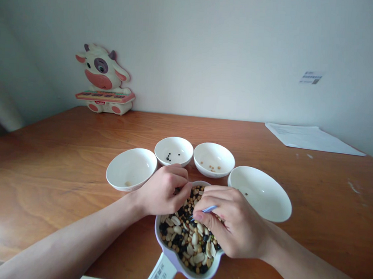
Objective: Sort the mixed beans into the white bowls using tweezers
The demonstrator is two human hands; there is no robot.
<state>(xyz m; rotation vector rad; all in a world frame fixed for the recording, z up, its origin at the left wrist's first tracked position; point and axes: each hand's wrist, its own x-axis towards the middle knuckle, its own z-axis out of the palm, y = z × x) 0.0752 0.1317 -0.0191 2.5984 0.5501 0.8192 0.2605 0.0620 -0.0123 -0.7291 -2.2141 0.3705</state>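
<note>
Head view: purple-rimmed pan (166, 250) at lower centre, filled with mixed black beans (176, 240), peanuts (194, 239) and tan beans (208, 262). Right hand (231, 226) over the pan's right side, thumb and fingers pinching a slim blue tool (209, 209); tip low among the beans, catch (if any) not discernible. Left hand (167, 189) curled at the pan's upper left, fingers bunched; whether they pinch anything is hidden.

Four white bowls arc above the pan: left bowl (134, 166), one pale piece (127, 183); upper-left bowl (175, 147) and upper-right bowl (215, 154), a few black and tan beans respectively; right bowl (265, 195), one dark piece (246, 194).

Risks, judged: an off-centre pinch could make a smooth bean skip away. Crowding could let the tool snag a neighbour. Hand weight on the rim might tip the pan and spill it. A sideways knock from the right hand could shift the right bowl.
</note>
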